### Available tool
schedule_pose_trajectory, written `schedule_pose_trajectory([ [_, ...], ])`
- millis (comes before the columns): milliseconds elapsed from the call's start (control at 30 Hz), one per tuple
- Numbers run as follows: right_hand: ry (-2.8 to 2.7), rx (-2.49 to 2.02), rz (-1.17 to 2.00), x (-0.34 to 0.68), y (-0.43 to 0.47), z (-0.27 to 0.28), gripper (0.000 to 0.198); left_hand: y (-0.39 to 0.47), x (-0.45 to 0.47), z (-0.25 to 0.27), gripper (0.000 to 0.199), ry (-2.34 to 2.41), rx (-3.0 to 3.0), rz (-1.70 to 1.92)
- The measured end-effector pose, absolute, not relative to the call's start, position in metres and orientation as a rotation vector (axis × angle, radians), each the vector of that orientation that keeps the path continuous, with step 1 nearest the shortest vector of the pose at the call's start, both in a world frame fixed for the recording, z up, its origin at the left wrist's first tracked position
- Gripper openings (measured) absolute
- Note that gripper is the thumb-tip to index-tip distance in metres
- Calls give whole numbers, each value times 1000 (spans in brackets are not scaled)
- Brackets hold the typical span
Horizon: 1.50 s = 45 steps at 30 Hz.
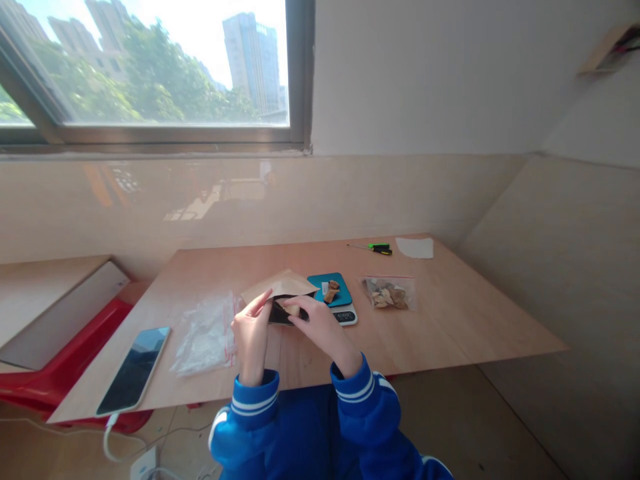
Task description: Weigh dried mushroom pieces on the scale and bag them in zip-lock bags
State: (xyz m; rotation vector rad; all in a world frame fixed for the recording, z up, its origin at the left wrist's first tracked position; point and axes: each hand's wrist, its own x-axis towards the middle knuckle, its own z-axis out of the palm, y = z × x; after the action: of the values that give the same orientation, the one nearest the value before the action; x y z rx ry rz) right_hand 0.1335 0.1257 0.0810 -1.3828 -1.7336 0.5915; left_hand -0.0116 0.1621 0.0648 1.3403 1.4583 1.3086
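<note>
A brown kraft paper bag [287, 281] lies on its side with its dark mouth facing me. My left hand [253, 330] grips the left edge of that mouth between thumb and fingers. At the opening, my right hand [320, 325] has its fingers pinched around a small tan dried piece [291, 309], partly hidden by the fingers. Just right of the bag is a kitchen scale [320, 282] with a teal top and white base. Brown dried pieces [331, 291] and a small white packet [325, 287] rest on it.
A clear zip bag of dried pieces [390, 295] lies right of the scale. Several empty clear bags [207, 337] and a phone [135, 370] on a white cable lie left. Two screwdrivers [377, 249] and white paper [416, 248] are at the back. A red stool [70, 353] stands left.
</note>
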Motion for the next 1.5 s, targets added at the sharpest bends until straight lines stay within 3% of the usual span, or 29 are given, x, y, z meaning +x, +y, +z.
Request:
schedule_pose_trajectory([
  [333, -1388, -1018, 787, 155, 126, 73, 27, 176, -15, 67, 29, 1471, 1383, 1316],
  [500, -918, -1035, 553, 185, 150, 51, 41, 176, -15, 68, 29, 1510, 1380, 1378],
  [667, -1375, -1778, 196, 207, 194, 27, 31, 176, -14, 67, 29, 1514, 1368, 1410],
  [767, -1489, -1992, 127, 204, 213, 12, 25, 177, -14, 65, 28, 1509, 1373, 1431],
  [933, -1518, -2007, 119, 194, 204, 8, 21, 179, -15, 63, 27, 1506, 1370, 1436],
  [1100, -1223, -1449, 44, 169, 150, 42, 27, 176, -10, 62, 30, 1517, 1345, 1395],
  [1200, -1462, -1220, 200, 147, 128, 62, 30, 171, -3, 63, 31, 1511, 1315, 1358],
  [1333, -1925, -1452, 410, 123, 134, 69, 34, 164, 0, 63, 29, 1521, 1297, 1339],
  [1500, -1995, -1855, 421, 105, 164, 65, 33, 158, -1, 60, 31, 1570, 1310, 1290],
])
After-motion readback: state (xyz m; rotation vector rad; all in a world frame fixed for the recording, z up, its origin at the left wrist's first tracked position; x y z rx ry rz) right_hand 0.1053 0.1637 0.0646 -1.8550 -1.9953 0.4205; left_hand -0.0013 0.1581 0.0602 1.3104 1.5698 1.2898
